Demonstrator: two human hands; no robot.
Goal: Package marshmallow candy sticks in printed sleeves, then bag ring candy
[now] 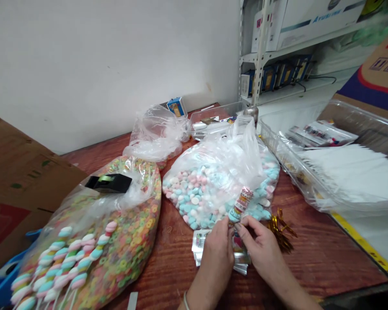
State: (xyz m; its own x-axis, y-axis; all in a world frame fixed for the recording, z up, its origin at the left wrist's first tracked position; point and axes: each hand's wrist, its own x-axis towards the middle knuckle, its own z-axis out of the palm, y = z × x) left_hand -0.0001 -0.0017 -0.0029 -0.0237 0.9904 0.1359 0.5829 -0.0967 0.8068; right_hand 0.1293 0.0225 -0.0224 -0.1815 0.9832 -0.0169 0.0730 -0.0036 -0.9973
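Observation:
A slim printed packet of candy [241, 203], pastel pieces showing through it, stands out beyond my fingertips. My left hand [217, 246] and my right hand [261, 243] are both closed, pinching its near end between thumbs and fingers; the pinched spot is mostly hidden. Under my hands lies a small stack of silvery printed packets [198, 242]. Gold twist ties [281, 232] lie in a bunch just right of my right hand. Behind the packet rests a big clear bag of pink, white and blue candies [197, 193].
To the left, a large bag of ring-shaped candies [142, 228] carries twisted marshmallow sticks [64, 262] and a black tape dispenser [109, 183]. A clear tray [310, 189] with white sheets stands right. Cardboard boxes [16, 185] and a metal shelf [260, 56] border the table.

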